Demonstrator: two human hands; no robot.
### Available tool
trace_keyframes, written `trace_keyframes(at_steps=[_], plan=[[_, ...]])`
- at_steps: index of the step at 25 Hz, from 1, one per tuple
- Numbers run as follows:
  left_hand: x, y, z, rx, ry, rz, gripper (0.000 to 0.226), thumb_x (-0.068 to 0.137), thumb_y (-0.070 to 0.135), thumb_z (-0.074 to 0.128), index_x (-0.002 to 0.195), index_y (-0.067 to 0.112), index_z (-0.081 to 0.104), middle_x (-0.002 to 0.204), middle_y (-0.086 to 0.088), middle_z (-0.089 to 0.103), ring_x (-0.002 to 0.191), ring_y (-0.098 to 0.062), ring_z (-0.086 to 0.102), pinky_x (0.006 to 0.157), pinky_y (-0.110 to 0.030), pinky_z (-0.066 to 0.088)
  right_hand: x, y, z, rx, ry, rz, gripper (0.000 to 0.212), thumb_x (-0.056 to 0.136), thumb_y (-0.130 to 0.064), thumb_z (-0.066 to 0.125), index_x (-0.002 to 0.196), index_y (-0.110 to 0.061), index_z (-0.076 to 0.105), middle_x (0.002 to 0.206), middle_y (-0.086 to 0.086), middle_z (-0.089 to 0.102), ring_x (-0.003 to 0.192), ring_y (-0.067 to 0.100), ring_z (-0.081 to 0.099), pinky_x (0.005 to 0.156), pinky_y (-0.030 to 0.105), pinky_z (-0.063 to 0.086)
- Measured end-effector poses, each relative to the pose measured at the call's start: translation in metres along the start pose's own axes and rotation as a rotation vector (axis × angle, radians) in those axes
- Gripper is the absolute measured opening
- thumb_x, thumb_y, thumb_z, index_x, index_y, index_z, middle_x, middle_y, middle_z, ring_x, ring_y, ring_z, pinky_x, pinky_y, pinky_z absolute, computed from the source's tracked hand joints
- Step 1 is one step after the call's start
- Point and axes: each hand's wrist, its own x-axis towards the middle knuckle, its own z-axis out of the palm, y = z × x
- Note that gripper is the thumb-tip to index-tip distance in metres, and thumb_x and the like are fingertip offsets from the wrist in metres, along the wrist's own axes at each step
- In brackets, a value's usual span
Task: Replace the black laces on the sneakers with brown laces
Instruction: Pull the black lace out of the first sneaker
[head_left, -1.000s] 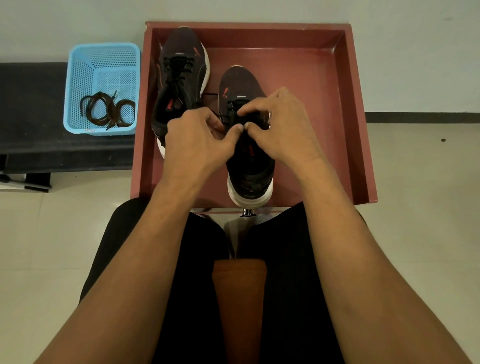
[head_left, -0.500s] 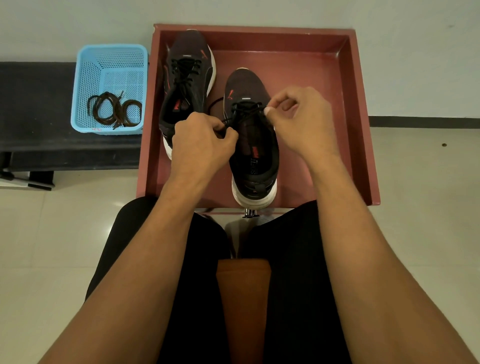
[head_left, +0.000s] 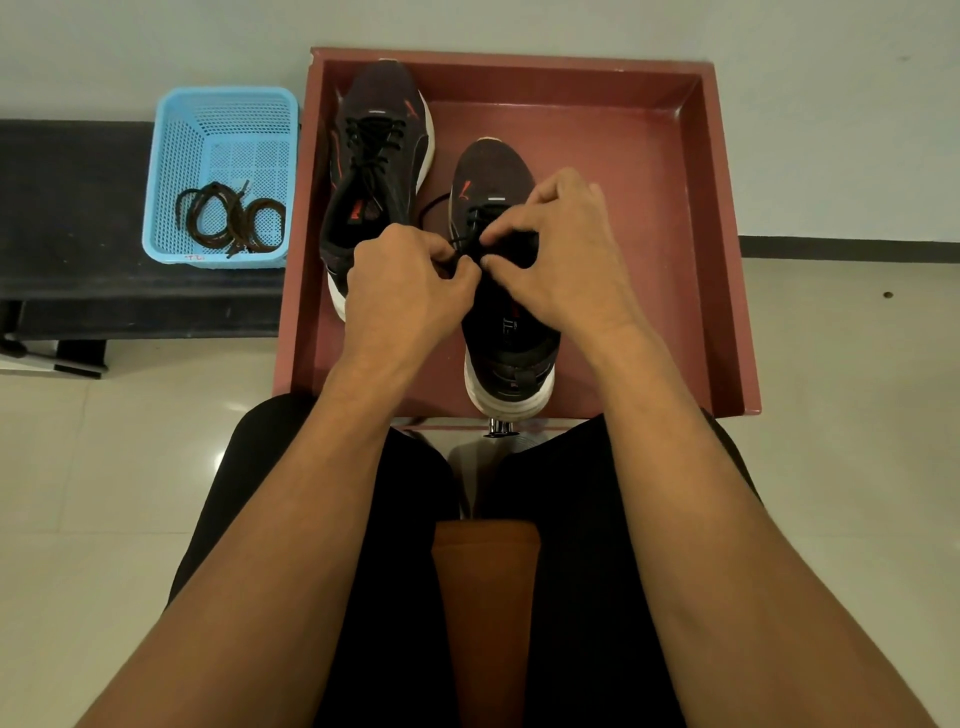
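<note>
A: Where is the person's grip?

B: Both grips meet over the tongue of the near sneaker (head_left: 511, 332). The left hand (head_left: 405, 291) comes in from 8 o'clock, the right hand (head_left: 561, 254) from 4 o'clock. Each has its fingers curled in and narrow, and pinches the black lace (head_left: 432, 208) at the eyelets.

A: And how does that sneaker lie?

B: Its long axis runs from 12 to 6 in the tray (head_left: 649, 208), with the toe at 12 and the heel towards the person. The lace rows cross it from 9 to 3, so a strand probably has to come out sideways. The left pulls towards 9 and the right towards 3.

A: Any slack showing?

B: A loose loop lies at 10 o'clock from the grips, between the two sneakers. The left hand is nearer to it.

A: The other one?

B: The far sneaker (head_left: 374, 171) is at 11 o'clock, just beside the near one and laced in black.

A: The brown laces (head_left: 228, 218)?

B: They are coiled in the basket (head_left: 228, 104) on the dark worktop (head_left: 67, 208), at 9 o'clock and well apart from the tray. They are on the left hand's side, untouched.
</note>
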Motion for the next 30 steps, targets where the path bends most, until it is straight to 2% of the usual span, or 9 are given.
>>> trace_keyframes(at_steps=[3,7,11,15,19,23,26,28,30], plan=[[0.0,0.0,0.0,0.017,0.006,0.005,0.021,0.093,0.038,0.068,0.09,0.021,0.081,0.065,0.003,0.07,0.059,-0.018,0.068,0.061,-0.041,0.064,0.002,0.0,0.0,-0.033,0.028,-0.005,0.013,0.089,-0.042,0.081,0.101,-0.036,0.08,0.114,-0.005,0.053,0.112,0.012,0.048,0.085,0.019,0.038],[0.0,-0.001,0.001,0.017,0.005,-0.008,0.019,0.093,0.036,0.068,0.09,0.022,0.081,0.064,0.005,0.069,0.06,-0.016,0.068,0.063,-0.041,0.064,0.004,0.017,-0.018,0.145,0.183,0.143,0.003,0.089,-0.038,0.078,0.091,-0.036,0.079,0.097,-0.012,0.063,0.079,-0.002,0.058,0.066,0.005,0.038],[0.001,-0.002,0.0,0.03,0.012,-0.002,0.019,0.093,0.035,0.068,0.09,0.021,0.081,0.063,0.006,0.068,0.059,-0.012,0.067,0.065,-0.038,0.064,0.001,0.035,-0.028,0.411,0.459,0.368,0.005,0.088,-0.035,0.074,0.084,-0.031,0.075,0.08,-0.013,0.069,0.068,-0.004,0.058,0.075,0.025,0.057],[0.002,-0.003,0.0,0.057,0.015,0.01,0.018,0.092,0.036,0.069,0.095,0.022,0.08,0.067,0.009,0.067,0.066,-0.007,0.066,0.07,-0.03,0.06,0.001,0.036,-0.03,0.486,0.588,0.478,0.01,0.092,-0.035,0.073,0.094,-0.025,0.075,0.067,-0.016,0.066,0.064,-0.004,0.063,0.084,0.029,0.061],[0.0,-0.002,0.001,0.094,0.023,0.029,0.019,0.092,0.039,0.07,0.095,0.023,0.079,0.07,0.011,0.066,0.073,-0.01,0.068,0.072,-0.028,0.058,0.002,0.034,-0.028,0.479,0.46,0.483,0.023,0.087,-0.041,0.078,0.102,-0.026,0.069,0.076,-0.013,0.072,0.074,-0.002,0.07,0.086,0.029,0.06],[0.0,0.004,0.003,0.145,0.109,0.072,0.026,0.09,0.05,0.073,0.1,0.026,0.074,0.083,0.011,0.068,0.081,-0.012,0.069,0.073,-0.033,0.058,-0.001,0.024,-0.023,0.309,0.138,0.391,0.027,0.083,-0.051,0.083,0.093,-0.028,0.073,0.079,-0.014,0.069,0.069,-0.005,0.064,0.06,0.011,0.046],[0.004,0.015,0.01,0.196,0.157,0.2,0.024,0.092,0.046,0.072,0.113,0.033,0.071,0.105,0.008,0.061,0.094,-0.018,0.066,0.077,-0.039,0.058,-0.001,0.018,-0.015,0.219,0.001,0.328,0.032,0.078,-0.052,0.087,0.093,-0.027,0.076,0.081,-0.011,0.072,0.073,0.0,0.069,0.062,0.017,0.054],[0.006,0.021,0.016,0.245,0.095,0.259,0.027,0.096,0.039,0.07,0.122,0.039,0.07,0.115,0.005,0.056,0.102,-0.023,0.065,0.081,-0.041,0.055,0.001,0.016,-0.011,0.179,-0.007,0.335,0.024,0.079,-0.046,0.087,0.091,-0.028,0.076,0.083,-0.01,0.074,0.077,0.006,0.072,0.07,0.026,0.061],[0.006,0.022,0.021,0.293,0.056,0.26,0.03,0.098,0.038,0.068,0.128,0.042,0.069,0.12,0.002,0.053,0.104,-0.027,0.064,0.081,-0.041,0.053,0.001,0.016,-0.011,0.155,0.015,0.346,0.013,0.082,-0.04,0.084,0.086,-0.031,0.075,0.081,-0.01,0.073,0.077,0.007,0.072,0.069,0.026,0.06]])
